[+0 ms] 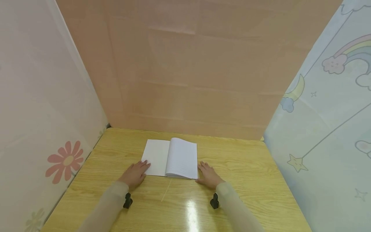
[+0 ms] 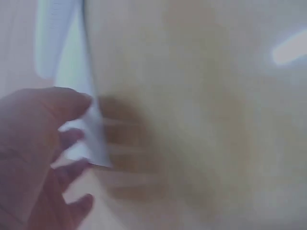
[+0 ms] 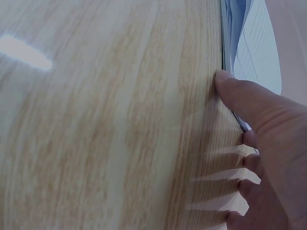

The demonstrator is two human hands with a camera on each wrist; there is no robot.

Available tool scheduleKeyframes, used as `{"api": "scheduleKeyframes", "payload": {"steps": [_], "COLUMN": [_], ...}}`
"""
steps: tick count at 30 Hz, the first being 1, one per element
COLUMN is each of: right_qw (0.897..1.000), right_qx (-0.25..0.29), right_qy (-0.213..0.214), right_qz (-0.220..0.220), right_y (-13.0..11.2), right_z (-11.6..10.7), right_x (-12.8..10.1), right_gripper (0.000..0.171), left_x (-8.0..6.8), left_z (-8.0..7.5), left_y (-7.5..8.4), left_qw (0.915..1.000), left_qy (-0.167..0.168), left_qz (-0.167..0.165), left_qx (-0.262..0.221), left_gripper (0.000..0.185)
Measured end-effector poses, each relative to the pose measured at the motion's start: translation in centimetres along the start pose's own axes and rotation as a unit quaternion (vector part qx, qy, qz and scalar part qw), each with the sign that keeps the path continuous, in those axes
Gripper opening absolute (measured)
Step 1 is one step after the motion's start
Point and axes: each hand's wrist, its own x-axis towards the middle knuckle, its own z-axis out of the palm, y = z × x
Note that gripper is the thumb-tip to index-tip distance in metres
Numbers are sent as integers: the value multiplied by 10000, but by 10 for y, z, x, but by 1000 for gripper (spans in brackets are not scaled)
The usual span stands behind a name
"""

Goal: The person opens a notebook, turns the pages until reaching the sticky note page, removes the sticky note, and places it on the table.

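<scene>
An open white notebook (image 1: 171,158) lies on the wooden table (image 1: 246,180), its right page lined and slightly raised. My left hand (image 1: 135,174) lies flat beside the notebook's left page, fingertips touching its near corner; the blurred left wrist view shows fingers (image 2: 72,139) at the page edge (image 2: 93,129). My right hand (image 1: 208,175) rests flat on the table against the notebook's right edge. In the right wrist view the thumb (image 3: 240,96) touches the stack of pages (image 3: 240,33) at their edge.
Paper-covered panels wall in the table: a flower-print one (image 1: 43,112) on the left, a plain tan one (image 1: 197,71) behind, a rainbow-and-star one (image 1: 330,106) on the right. A light glare (image 1: 192,211) shines on the tabletop near me.
</scene>
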Motion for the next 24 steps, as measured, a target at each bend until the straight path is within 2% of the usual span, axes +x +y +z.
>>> {"api": "scheduleKeyframes", "payload": {"steps": [3, 7, 10, 13, 18, 21, 24], "right_qw": [10000, 10000, 10000, 10000, 10000, 10000, 9999], "right_qx": [-20, -49, -12, 24, -20, -37, -19], "right_qy": [-13, -36, -34, -10, 22, 90, 127], "right_qz": [-12, -68, -57, -29, 28, 16, -3], "right_y": [2, 5, 6, 7, 8, 8, 7], "right_z": [1, 4, 4, 4, 5, 6, 6], "right_x": [1, 3, 3, 2, 3, 3, 3], "right_gripper": [80, 81, 81, 81, 81, 81, 81], "left_x": [11, 32, 49, 65, 88, 96, 101], "left_z": [-13, -30, -44, -53, -51, -40, -24], "left_y": [6, 21, 42, 68, 108, 128, 141], "left_qw": [9995, 9979, 9979, 9970, 9912, 9898, 9890], "left_qy": [-103, 34, 218, 479, 791, 691, 512], "left_qz": [3, 12, 37, 258, 832, 1070, 1202], "left_qx": [296, 647, 609, 544, 654, 646, 687], "left_gripper": [38, 35, 35, 34, 29, 27, 26]}}
